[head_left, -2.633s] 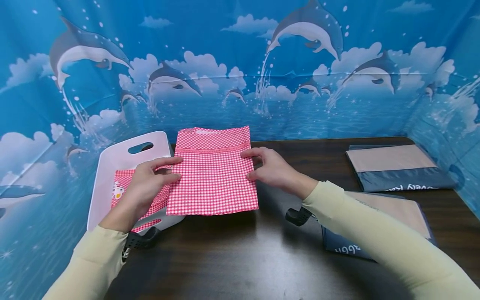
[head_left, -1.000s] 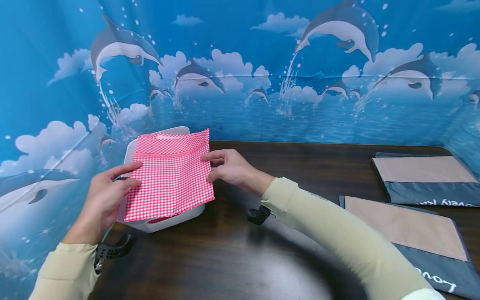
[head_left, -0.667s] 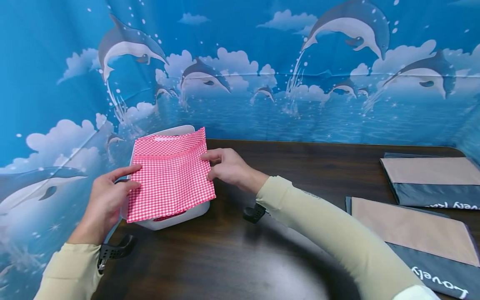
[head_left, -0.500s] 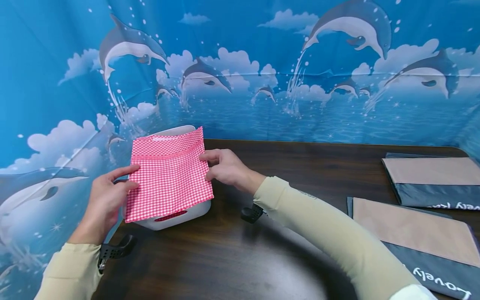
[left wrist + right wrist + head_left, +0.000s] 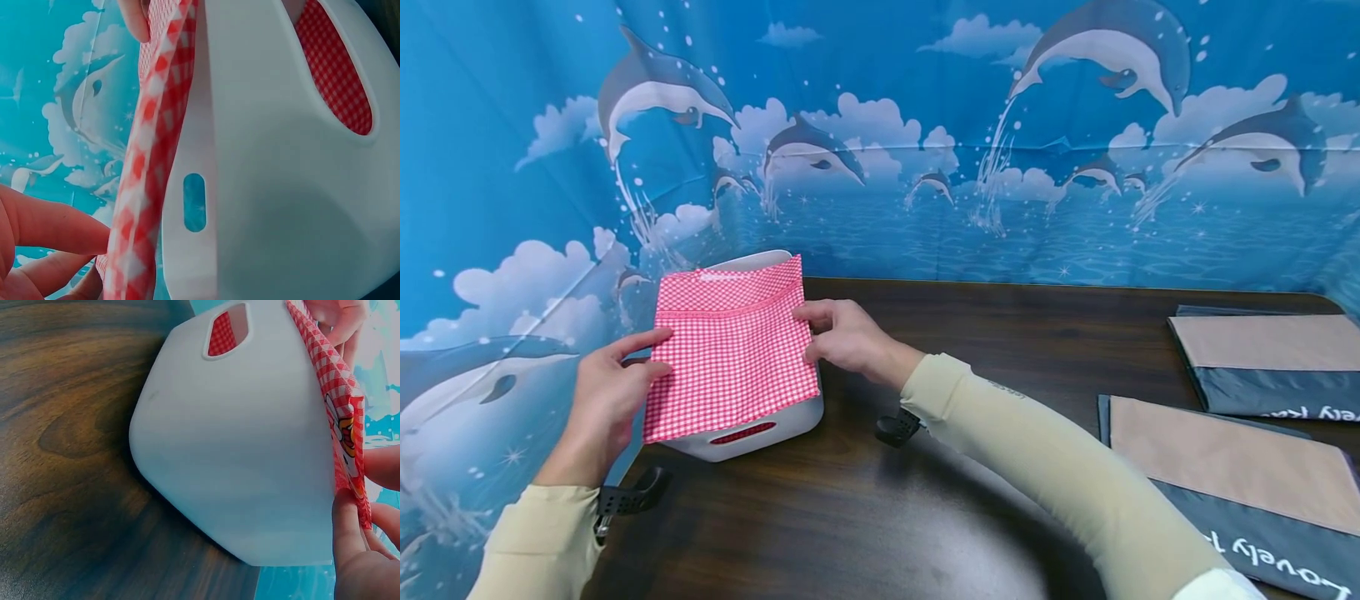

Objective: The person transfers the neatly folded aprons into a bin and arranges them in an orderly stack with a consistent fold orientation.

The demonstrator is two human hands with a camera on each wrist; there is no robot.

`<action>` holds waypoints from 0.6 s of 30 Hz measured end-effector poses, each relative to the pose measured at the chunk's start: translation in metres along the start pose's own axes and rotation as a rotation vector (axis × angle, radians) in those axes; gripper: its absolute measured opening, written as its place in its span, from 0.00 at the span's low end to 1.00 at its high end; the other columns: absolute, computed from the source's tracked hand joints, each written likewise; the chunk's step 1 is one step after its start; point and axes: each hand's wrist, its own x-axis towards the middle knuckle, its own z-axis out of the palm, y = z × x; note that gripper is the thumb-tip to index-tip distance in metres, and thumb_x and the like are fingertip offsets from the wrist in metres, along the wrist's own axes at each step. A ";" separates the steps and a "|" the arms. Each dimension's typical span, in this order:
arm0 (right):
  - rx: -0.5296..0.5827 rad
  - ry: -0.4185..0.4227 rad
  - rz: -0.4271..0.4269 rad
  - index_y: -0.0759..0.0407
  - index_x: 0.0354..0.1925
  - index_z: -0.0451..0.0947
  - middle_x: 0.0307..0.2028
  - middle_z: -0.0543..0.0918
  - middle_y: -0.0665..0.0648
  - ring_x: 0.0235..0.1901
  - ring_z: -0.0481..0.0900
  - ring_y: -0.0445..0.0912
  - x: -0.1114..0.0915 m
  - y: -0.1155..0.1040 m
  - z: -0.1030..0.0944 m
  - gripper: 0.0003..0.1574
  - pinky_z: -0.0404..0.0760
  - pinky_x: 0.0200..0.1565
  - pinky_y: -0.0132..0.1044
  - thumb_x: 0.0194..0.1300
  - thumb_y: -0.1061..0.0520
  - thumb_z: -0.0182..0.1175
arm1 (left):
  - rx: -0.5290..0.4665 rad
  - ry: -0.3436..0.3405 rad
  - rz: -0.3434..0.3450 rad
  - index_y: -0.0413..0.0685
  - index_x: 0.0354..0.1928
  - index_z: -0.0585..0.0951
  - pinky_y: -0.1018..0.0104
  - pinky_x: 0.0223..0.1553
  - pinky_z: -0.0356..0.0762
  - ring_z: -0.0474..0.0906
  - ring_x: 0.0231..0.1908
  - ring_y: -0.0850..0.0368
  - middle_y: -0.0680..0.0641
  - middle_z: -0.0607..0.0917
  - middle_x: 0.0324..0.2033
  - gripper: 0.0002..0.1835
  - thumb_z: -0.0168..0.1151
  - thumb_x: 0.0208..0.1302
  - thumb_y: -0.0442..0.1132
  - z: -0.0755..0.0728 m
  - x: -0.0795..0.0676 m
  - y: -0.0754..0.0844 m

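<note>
A folded red-and-white checked cloth (image 5: 733,350) lies spread above the white basket (image 5: 741,442), covering most of its mouth in the head view. My left hand (image 5: 612,392) pinches the cloth's left edge between thumb and fingers. On the opposite edge, my right hand (image 5: 850,342) pinches it the same way. From the right wrist, the cloth (image 5: 325,362) appears edge-on at the basket's rim, with part of a cartoon print on its underside. More checked fabric (image 5: 334,69) shows through the basket's handle slot in the left wrist view. The rest of the basket's inside is hidden.
On the right of the dark wooden table (image 5: 820,533) lie two folded dark cloths with beige panels, the farther cloth (image 5: 1270,342) behind the nearer cloth (image 5: 1225,458). A blue dolphin-print curtain (image 5: 880,217) hangs behind and to the left, close to the basket.
Both hands have carried the checked cloth left, from beside the basket to over it. In the last half second it shifts slightly further left. The head view has turned left.
</note>
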 end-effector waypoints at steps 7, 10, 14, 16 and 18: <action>0.017 0.006 -0.020 0.56 0.76 0.75 0.77 0.75 0.56 0.74 0.74 0.56 0.001 -0.002 0.004 0.46 0.81 0.69 0.51 0.59 0.70 0.70 | -0.008 0.009 -0.007 0.54 0.83 0.65 0.73 0.36 0.84 0.75 0.48 0.58 0.34 0.66 0.78 0.31 0.54 0.82 0.38 -0.002 0.001 -0.003; 0.016 0.009 -0.018 0.55 0.76 0.75 0.77 0.74 0.55 0.74 0.74 0.56 0.002 -0.004 0.007 0.46 0.83 0.66 0.49 0.59 0.70 0.70 | -0.004 0.019 -0.014 0.54 0.83 0.65 0.73 0.35 0.84 0.76 0.48 0.58 0.34 0.66 0.77 0.31 0.54 0.82 0.38 -0.002 0.001 -0.003; 0.000 0.014 -0.014 0.55 0.76 0.75 0.77 0.74 0.55 0.72 0.76 0.55 0.001 -0.005 0.011 0.46 0.86 0.62 0.46 0.60 0.70 0.70 | 0.004 0.032 -0.022 0.55 0.83 0.65 0.73 0.34 0.85 0.77 0.47 0.57 0.33 0.67 0.77 0.31 0.54 0.82 0.39 -0.004 0.001 -0.003; -0.008 0.016 -0.017 0.56 0.76 0.75 0.77 0.74 0.55 0.71 0.78 0.54 0.001 -0.005 0.012 0.46 0.87 0.62 0.46 0.60 0.70 0.69 | 0.010 0.034 -0.020 0.55 0.83 0.65 0.73 0.34 0.85 0.77 0.47 0.56 0.33 0.68 0.77 0.31 0.54 0.82 0.38 -0.004 0.001 -0.004; -0.015 0.016 -0.021 0.57 0.76 0.74 0.77 0.74 0.55 0.70 0.79 0.53 0.001 -0.005 0.013 0.46 0.87 0.62 0.46 0.60 0.71 0.69 | 0.021 0.037 -0.013 0.54 0.83 0.65 0.73 0.34 0.85 0.77 0.48 0.55 0.32 0.68 0.76 0.32 0.54 0.82 0.38 -0.005 0.001 -0.005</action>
